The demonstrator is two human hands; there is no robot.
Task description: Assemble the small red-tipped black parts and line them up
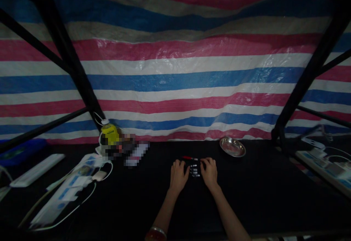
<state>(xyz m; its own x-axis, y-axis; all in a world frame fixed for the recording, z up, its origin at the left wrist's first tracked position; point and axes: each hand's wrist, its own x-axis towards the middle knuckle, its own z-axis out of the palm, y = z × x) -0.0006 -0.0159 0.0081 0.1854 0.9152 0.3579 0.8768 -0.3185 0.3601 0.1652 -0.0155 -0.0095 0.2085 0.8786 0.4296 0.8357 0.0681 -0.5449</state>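
Note:
Both of my hands rest on a black tabletop (260, 193) near its middle. Between them lie several small dark pens or markers (194, 170) in a row, with a red-ended one (189, 158) just beyond. My left hand (178, 175) lies flat at the left end of the row, fingers apart and touching the pens' ends. At the row's right end, my right hand (209, 172) has its fingers curled on the pens. Neither hand has lifted anything.
A round metal dish (232, 146) sits to the back right. At the left stand a yellow bottle (110, 134), power strips (65, 193) and white cables. More power strips (326, 166) lie at the right. Black frame bars (68, 58) and a striped tarp rise behind.

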